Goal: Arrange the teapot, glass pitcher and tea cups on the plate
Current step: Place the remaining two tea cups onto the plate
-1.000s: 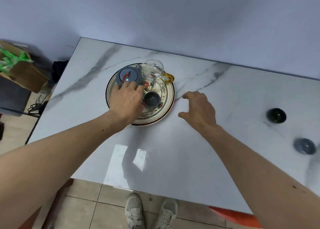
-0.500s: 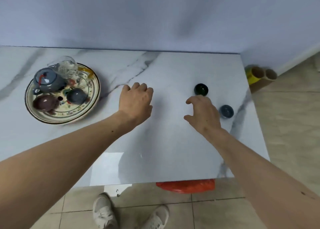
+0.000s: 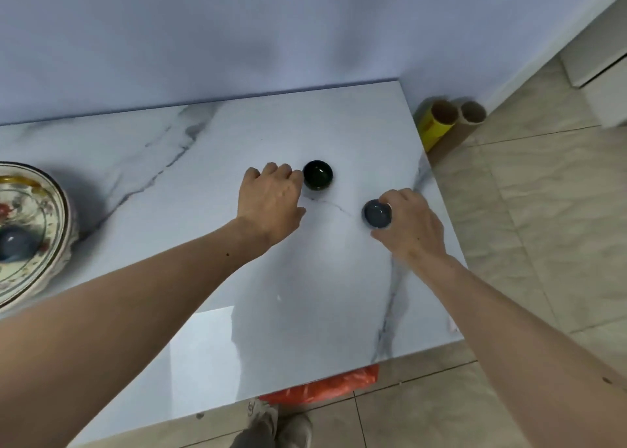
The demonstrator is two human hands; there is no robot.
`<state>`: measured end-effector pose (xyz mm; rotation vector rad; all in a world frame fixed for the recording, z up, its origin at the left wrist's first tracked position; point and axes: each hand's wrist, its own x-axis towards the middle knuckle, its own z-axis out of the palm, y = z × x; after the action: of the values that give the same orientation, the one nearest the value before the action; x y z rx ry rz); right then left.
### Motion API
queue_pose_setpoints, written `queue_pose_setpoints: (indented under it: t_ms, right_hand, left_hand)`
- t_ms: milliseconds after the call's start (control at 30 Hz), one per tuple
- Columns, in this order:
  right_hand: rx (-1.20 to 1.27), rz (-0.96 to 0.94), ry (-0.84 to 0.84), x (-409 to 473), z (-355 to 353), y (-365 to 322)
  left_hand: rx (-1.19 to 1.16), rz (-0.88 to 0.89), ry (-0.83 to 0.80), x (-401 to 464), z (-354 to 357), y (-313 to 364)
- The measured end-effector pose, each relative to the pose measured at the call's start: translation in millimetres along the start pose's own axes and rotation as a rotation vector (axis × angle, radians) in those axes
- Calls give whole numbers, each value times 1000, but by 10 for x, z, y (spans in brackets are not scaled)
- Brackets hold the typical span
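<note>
A dark green tea cup point(image 3: 317, 175) stands on the marble table point(image 3: 203, 230) near its right end. My left hand point(image 3: 271, 203) lies just left of it, fingertips touching its side, fingers apart. A blue-grey tea cup point(image 3: 377, 213) sits nearer the right edge, and my right hand point(image 3: 412, 225) has thumb and fingers closed around it. The flowered plate point(image 3: 57, 244) is cut off at the far left, with one blue cup point(image 3: 15, 244) visible on it. The teapot and glass pitcher are out of view.
The table's right edge runs close to my right hand. Two cardboard tubes point(image 3: 448, 115) stand on the tiled floor by the wall corner. An orange bag point(image 3: 325, 385) pokes out under the table's front edge, and my shoes point(image 3: 271, 427) are below.
My view swung right, leaving the plate at the left edge. My left hand moved right to the green cup. My right hand went from hovering to closing on the blue-grey cup.
</note>
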<state>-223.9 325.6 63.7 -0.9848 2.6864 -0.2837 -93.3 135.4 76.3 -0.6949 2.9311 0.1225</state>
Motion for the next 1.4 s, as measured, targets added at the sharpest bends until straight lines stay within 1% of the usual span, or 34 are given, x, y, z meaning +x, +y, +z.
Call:
queue_pose_setpoints:
  t_ms: [233, 333, 500, 567, 667, 767, 967, 1133, 1267, 1400]
  right_hand:
    - [15, 47, -75, 304, 289, 353]
    - [34, 39, -123, 398, 395, 460]
    - [53, 2, -180, 470, 529, 546]
    - [58, -6, -177, 485, 554, 567]
    - [67, -16, -163, 504, 564, 587]
    - [71, -19, -170, 509, 560, 587]
    - [43, -39, -180, 528, 508, 551]
    - [21, -67, -166, 519, 459, 477]
    - [17, -93, -157, 534, 337, 331]
    - [-2, -155, -161, 548, 165, 39]
  left_hand:
    - [-6, -2, -52, 486, 383, 152]
    - [-17, -47, -74, 646, 525, 193]
    - [35, -114, -126, 799, 676, 236]
    - [49, -118, -141, 842, 714, 253]
    - [61, -116, -112, 886, 762, 270]
    - [36, -139, -74, 922, 781, 263]
    - [11, -156, -103, 958, 778, 263]
    - [6, -161, -92, 852, 736, 202]
    - [9, -157, -59, 694, 580, 90]
    - [16, -183, -43, 464, 353, -75]
